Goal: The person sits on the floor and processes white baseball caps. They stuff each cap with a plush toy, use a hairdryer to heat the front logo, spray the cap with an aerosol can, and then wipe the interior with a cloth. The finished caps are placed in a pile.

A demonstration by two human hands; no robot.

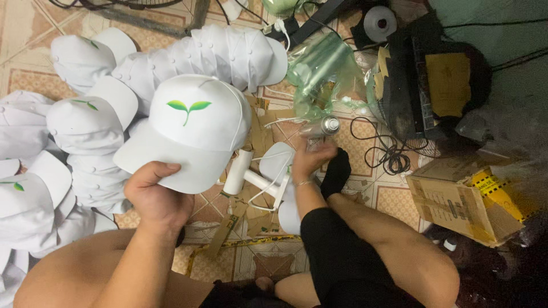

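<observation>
My left hand [155, 197] grips the brim of a white cap [191, 128] with a green two-leaf sprout print on its front, held up over the floor. My right hand [311, 158] is blurred and closed around a small silver spray can [326, 125], low near the floor tiles beside my black-socked foot [337, 171]. A white hand-held device [251, 177] with a cord lies on the floor between my two hands.
Stacks of white caps [85, 125] fill the left side, and a nested row of caps [222, 51] curves along the top. Clear plastic bags [325, 68], a black machine [422, 85], tangled cables [388, 154], an open cardboard box [468, 199] and cardboard scraps [262, 128] lie to the right.
</observation>
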